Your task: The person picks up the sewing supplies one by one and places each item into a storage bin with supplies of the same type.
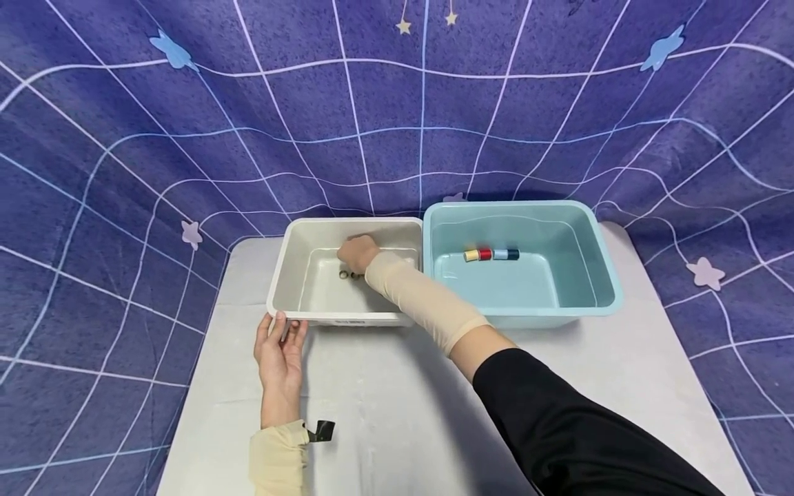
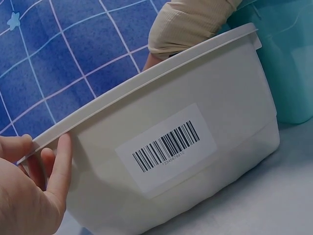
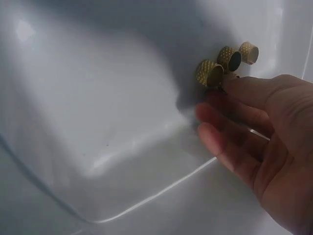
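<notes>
At its front left corner, the white plastic bin [image 1: 347, 317] is gripped by my left hand [image 1: 282, 351]; the left wrist view has the thumb over the rim and fingers beneath it. My right hand [image 1: 358, 252] reaches down inside this bin. Several gold dimpled thimbles, one of them the nearest thimble [image 3: 210, 73], lie on the bin floor beside the right thumb tip. A gold sliver peeks out behind that thumb, and I cannot tell whether it is pinched. The right index fingertip is hidden; the other fingers are loosely bent.
A light blue bin [image 1: 521, 311] stands against the white bin's right side. Inside it lies a row of small cylinders [image 1: 491, 255] in yellow, red, light blue and dark blue. A barcode label [image 2: 166, 147] is on the white bin's front. A blue patterned cloth [image 1: 384, 103] rises behind.
</notes>
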{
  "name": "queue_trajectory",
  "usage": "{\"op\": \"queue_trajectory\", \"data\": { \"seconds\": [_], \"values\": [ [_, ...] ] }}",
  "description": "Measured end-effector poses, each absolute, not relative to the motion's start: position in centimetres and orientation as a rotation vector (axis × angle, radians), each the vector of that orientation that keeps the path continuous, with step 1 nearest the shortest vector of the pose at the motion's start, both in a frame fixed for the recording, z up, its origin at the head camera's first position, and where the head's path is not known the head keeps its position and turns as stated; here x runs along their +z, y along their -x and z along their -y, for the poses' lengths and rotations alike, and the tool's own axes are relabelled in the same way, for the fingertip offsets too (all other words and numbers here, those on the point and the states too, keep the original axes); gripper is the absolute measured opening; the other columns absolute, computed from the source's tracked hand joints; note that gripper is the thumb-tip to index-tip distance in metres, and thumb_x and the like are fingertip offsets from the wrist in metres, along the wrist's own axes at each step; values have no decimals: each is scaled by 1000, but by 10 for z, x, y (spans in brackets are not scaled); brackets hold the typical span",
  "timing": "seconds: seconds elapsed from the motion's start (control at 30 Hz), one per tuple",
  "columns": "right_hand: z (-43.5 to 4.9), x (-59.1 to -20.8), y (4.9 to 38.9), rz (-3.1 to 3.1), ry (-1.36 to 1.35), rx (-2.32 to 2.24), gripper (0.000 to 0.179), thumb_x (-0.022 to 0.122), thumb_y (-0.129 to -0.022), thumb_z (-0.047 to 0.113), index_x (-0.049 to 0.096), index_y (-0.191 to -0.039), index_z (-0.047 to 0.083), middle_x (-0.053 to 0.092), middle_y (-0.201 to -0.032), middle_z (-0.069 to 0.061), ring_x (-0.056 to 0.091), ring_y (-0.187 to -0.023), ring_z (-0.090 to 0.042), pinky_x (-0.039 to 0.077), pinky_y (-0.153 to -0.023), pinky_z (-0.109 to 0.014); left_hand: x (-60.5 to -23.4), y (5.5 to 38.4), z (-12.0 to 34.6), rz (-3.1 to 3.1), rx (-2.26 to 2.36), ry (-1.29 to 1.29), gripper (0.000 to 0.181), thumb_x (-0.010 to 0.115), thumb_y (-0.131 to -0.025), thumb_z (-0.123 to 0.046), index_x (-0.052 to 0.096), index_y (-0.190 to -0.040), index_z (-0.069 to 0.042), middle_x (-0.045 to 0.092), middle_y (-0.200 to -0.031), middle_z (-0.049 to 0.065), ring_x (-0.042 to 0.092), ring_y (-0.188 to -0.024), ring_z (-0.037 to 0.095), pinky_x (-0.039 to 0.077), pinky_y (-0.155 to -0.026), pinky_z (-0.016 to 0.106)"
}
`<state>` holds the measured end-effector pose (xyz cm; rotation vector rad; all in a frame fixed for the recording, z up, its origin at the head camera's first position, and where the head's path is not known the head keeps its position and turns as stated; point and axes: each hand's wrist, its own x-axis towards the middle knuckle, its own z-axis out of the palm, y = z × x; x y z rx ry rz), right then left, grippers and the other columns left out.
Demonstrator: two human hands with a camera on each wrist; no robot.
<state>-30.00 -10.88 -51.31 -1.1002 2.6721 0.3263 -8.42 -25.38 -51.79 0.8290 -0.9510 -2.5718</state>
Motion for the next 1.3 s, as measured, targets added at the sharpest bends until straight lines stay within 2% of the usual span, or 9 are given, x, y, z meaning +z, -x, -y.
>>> {"op": "queue_trajectory", "data": {
  "seconds": [0.23, 0.4, 0.5, 0.57, 0.67, 0.83, 1.03, 1.17, 1.3],
  "values": [
    [101, -514, 298, -2643, 1086, 301, 18, 61, -100, 13, 73, -113, 19, 76, -120, 0, 70, -110, -18, 65, -92, -41, -524, 85, 250, 952, -2573, -842, 39, 68, -100, -9, 53, -136, -9, 58, -96, 6, 61, -83, 13, 68, -82, 28],
    [88, -502, 298, -2681, 1054, 229, 12, 62, -99, 12, 71, -102, 18, 76, -117, -2, 70, -106, -18, 65, -91, -41, -525, 88, 248, 995, -2569, -836, 46, 68, -100, -9, 50, -142, -7, 57, -98, 6, 60, -84, 12, 67, -84, 27],
    [82, -486, 299, -2693, 1051, 166, 8, 64, -97, 10, 66, -94, 17, 74, -109, -2, 68, -99, -19, 65, -90, -42, -524, 90, 248, 1053, -2568, -855, 47, 67, -101, -9, 48, -144, -7, 56, -99, 5, 60, -85, 12, 67, -89, 27],
    [79, -471, 300, -2683, 1067, 116, 9, 63, -96, 7, 64, -93, 16, 72, -105, -2, 65, -96, -19, 64, -90, -41, -521, 93, 250, 1093, -2576, -865, 47, 67, -101, -9, 48, -144, -8, 56, -99, 5, 60, -87, 11, 65, -93, 28],
    [75, -442, 299, -2652, 1116, 30, 9, 65, -97, 8, 66, -102, 15, 71, -109, -1, 65, -100, -20, 63, -92, -40, -517, 100, 255, 1185, -2569, -859, 43, 67, -101, -9, 47, -140, -9, 57, -100, 4, 61, -90, 10, 63, -99, 29],
    [58, -395, 288, -2603, 1223, -163, 25, 70, -99, 14, 68, -123, 16, 73, -123, -2, 69, -111, -21, 62, -92, -39, -515, 111, 266, 1408, -2528, -830, 45, 65, -102, -4, 40, -140, -11, 62, -100, 2, 66, -92, 11, 60, -104, 28],
    [5, -360, 269, -2571, 1345, -452, 31, 67, -101, 15, 66, -131, 12, 78, -114, -3, 73, -100, -18, 63, -91, -33, -510, 109, 278, 1782, -2480, -771, 61, 62, -104, -3, 27, -153, -8, 64, -103, -4, 71, -93, 8, 60, -105, 27],
    [-44, -352, 244, -2584, 1343, -621, 33, 66, -102, 14, 63, -135, 11, 77, -113, -2, 73, -93, -15, 64, -86, -30, -496, 98, 289, 2038, -2301, -708, 58, 65, -101, 1, 33, -149, -7, 62, -107, -5, 70, -90, 3, 62, -98, 22],
    [-91, -347, 211, -2638, 1320, -786, 34, 66, -103, 16, 62, -136, 13, 76, -113, 0, 72, -93, -12, 63, -82, -31, -478, 85, 297, 2245, -1899, -554, 57, 69, -96, 6, 40, -145, -6, 55, -118, -1, 65, -92, -1, 59, -83, 10]
  ]
}}
